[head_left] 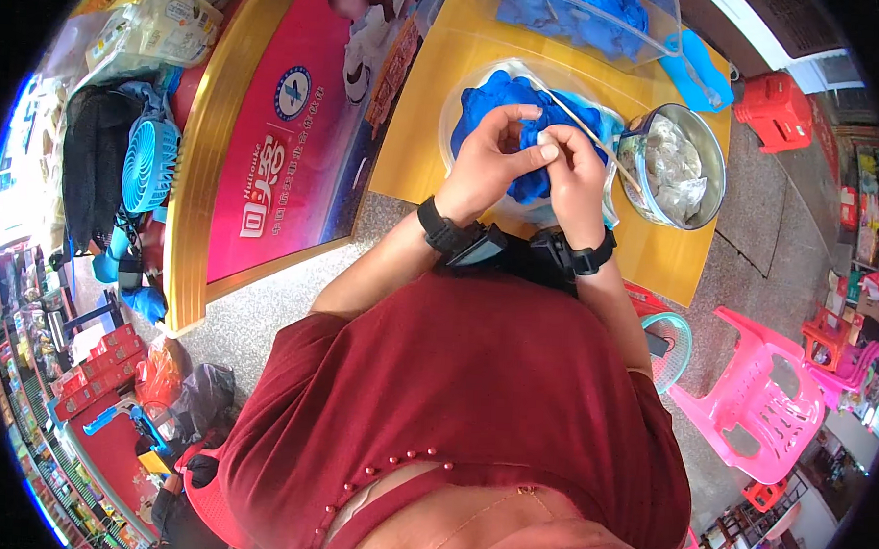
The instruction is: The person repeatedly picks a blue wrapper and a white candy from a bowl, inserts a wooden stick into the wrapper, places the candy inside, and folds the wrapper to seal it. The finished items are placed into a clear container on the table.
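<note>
My left hand (483,167) and my right hand (577,182) meet over a whitish round basin (449,130) on a yellow table (405,155). Both are closed, fingertips pinched together on a soft, crumpled blue piece (531,134). Its exact kind does not show. More blue pieces (486,97) of the same look fill the basin beneath my hands. Across the basin's right side lies a thin wooden stick (585,127), its lower end reaching a round metal tin (715,184). Crumpled clear plastic packets (672,162) sit inside the tin.
Behind the basin stands a clear plastic tub (568,30) of blue pieces, beside a bright blue plastic item (700,75). A pink printed counter panel (289,121) rises on the left. To the right are a pink plastic chair (748,401) and a red stool (775,113).
</note>
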{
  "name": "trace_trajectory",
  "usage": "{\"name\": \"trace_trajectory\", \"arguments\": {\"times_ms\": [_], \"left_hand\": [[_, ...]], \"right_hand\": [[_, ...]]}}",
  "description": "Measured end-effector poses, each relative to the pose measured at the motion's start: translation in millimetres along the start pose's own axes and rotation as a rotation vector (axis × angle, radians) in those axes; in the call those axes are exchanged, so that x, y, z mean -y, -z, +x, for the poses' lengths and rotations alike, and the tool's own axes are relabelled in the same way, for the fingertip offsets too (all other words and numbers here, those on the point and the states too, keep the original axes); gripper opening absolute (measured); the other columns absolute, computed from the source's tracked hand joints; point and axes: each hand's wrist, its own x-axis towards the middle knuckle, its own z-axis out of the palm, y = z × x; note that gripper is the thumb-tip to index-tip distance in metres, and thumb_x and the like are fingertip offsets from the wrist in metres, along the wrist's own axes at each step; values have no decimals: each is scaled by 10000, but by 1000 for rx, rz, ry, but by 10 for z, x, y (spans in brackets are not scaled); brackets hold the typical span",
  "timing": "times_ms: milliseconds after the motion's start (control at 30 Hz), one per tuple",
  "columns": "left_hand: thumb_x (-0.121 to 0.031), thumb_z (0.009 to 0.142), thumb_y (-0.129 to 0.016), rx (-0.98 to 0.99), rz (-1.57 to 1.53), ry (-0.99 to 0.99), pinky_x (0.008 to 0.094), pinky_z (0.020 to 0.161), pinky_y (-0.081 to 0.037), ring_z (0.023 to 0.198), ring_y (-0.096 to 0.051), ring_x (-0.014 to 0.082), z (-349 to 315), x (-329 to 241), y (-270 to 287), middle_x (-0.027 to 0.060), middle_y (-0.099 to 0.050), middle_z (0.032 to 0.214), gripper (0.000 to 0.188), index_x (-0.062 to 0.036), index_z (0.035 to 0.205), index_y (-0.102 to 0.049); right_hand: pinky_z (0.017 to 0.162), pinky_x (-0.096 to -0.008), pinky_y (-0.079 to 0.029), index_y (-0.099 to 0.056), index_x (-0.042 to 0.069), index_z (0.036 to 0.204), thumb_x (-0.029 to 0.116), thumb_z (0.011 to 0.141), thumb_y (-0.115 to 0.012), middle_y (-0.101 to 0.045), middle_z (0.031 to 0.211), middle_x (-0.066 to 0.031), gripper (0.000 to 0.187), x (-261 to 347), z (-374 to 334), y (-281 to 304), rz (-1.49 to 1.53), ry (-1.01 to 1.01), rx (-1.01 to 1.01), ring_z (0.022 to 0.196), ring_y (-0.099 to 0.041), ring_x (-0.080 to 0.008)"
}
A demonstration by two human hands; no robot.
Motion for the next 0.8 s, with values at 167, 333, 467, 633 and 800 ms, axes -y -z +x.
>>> {"name": "trace_trajectory", "arguments": {"times_ms": [167,333,467,633,800], "left_hand": [[-16,859,-693,116,-174,-29,243,844,-489,921,-600,106,79,97,121,32,-639,1007,374,-29,1213,-572],[65,853,-595,-14,172,-151,245,836,-499,921,-622,110,56,22,132,44,-652,994,292,-5,1137,-605],[60,852,-576,-84,277,-181,253,812,-507,910,-624,112,22,-36,60,42,-649,988,271,-7,1112,-612],[-24,825,-668,-118,105,-233,277,750,-525,818,-643,128,36,17,67,75,-670,903,267,-8,1088,-625],[-21,901,-640,-163,137,-179,227,800,-486,899,-599,89,19,-27,53,18,-632,975,286,-39,1180,-578]], "right_hand": [[606,-227,-407,-583,75,981,233,988,-560,-532,786,27,159,152,5,38,631,-380,115,653,-469,-63],[600,-222,-399,-580,73,971,227,989,-559,-505,760,26,156,74,-75,-39,641,-336,96,665,-476,-69],[610,-239,-380,-571,68,1007,210,999,-530,-489,747,14,149,122,-115,-95,606,-318,57,657,-453,-86],[564,-210,-381,-589,57,993,194,977,-582,-519,749,26,138,136,-95,-90,460,-232,14,623,-471,-64],[535,-209,-382,-604,41,974,174,965,-604,-532,748,24,133,182,-34,-61,509,-246,-29,615,-475,-56]]}}
